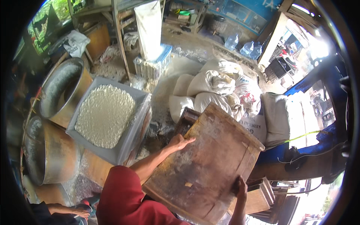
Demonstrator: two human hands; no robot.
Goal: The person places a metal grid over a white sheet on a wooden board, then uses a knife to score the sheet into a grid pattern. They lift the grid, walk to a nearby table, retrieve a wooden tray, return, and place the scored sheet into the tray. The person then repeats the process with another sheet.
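A wooden board (202, 165) lies slantwise in front of the person, its far corner close to the heap of white sacks (213, 82); what bears its underside is hidden. The left hand (181, 142) grips the board's left edge, one finger pointing across the face, while the right hand (241, 188) is curled round the right edge, nearer the body. Past the left edge, a dark wooden frame (183, 122) pokes out, then a narrow strip of stained floor (159, 127) leaves some room before the grey-lined box (140, 101) of pale crumbly stuff (105, 116). Two metal drums (62, 153) crowd that box's outer side. To the right, stacked wooden pieces (258, 197) sit just beside the right hand, so the gap there is tight.
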